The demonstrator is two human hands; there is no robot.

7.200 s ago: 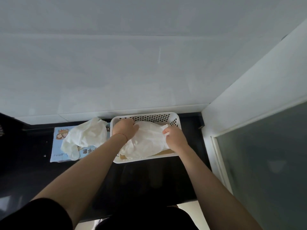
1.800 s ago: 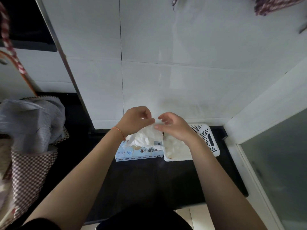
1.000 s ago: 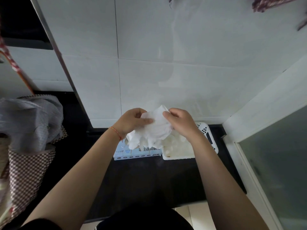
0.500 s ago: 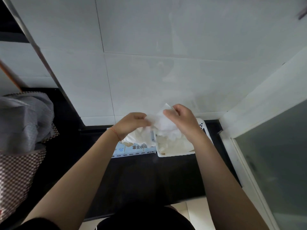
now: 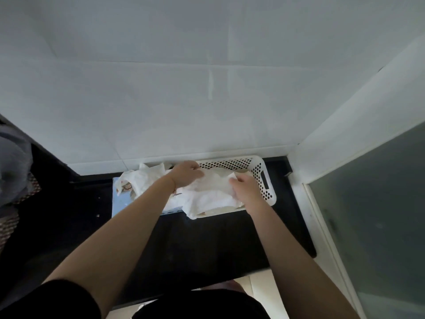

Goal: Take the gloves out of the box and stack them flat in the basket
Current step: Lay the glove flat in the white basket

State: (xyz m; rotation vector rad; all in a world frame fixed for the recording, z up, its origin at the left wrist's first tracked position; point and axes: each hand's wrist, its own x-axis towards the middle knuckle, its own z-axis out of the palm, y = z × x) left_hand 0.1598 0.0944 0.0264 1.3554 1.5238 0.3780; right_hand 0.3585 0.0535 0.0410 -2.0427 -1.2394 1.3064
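The left hand and right hand are each pinching the glove, laying it in the basket beside the box; flattening is judged next

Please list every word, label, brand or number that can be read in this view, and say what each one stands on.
None can be read.
The light blue cardboard glove box shows only a small cartoon-like print near its top, mostly hidden by loose white gloves and the left hand's forearm; any lettering is covered or too blurred.
The white perforated plastic basket shows no lettering.
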